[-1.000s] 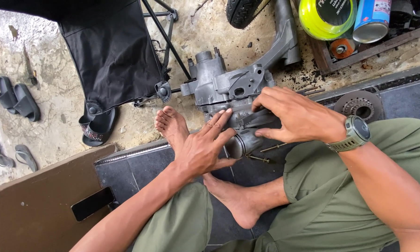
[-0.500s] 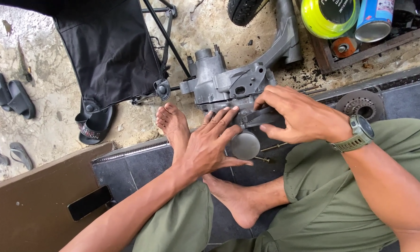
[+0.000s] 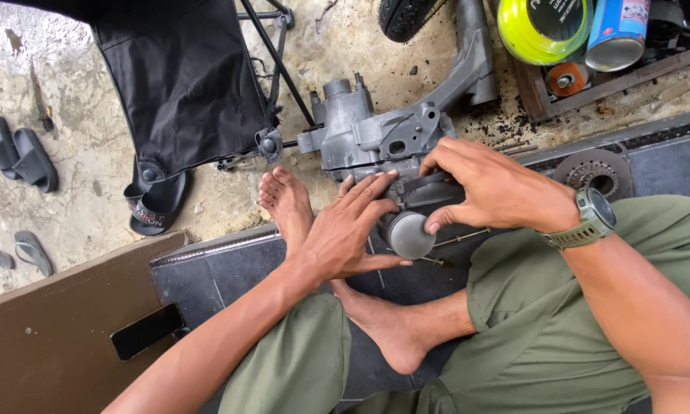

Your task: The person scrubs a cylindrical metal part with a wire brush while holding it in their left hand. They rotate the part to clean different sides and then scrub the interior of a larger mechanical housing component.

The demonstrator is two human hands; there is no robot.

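Landmark: grey engine casing (image 3: 376,138), lying on the concrete floor (image 3: 77,207) ahead of the seated person.
Phone: black phone (image 3: 146,330) on a brown board (image 3: 46,337), nearest the viewer, well left of the casing.
Left hand: left hand (image 3: 343,230) spread flat, fingers extended, fingertips against the casing's near face; grasping nothing.
Piston: round grey piston (image 3: 410,234) at the casing's near edge, between both hands.
Right hand: right hand (image 3: 491,188) curled over the casing's near right side, thumb touching the piston.
Rods: thin metal rods (image 3: 468,236) just beside the piston.
Beyond the casing: black tyre (image 3: 406,17), yellow-green tub (image 3: 543,29), blue can (image 3: 617,34).
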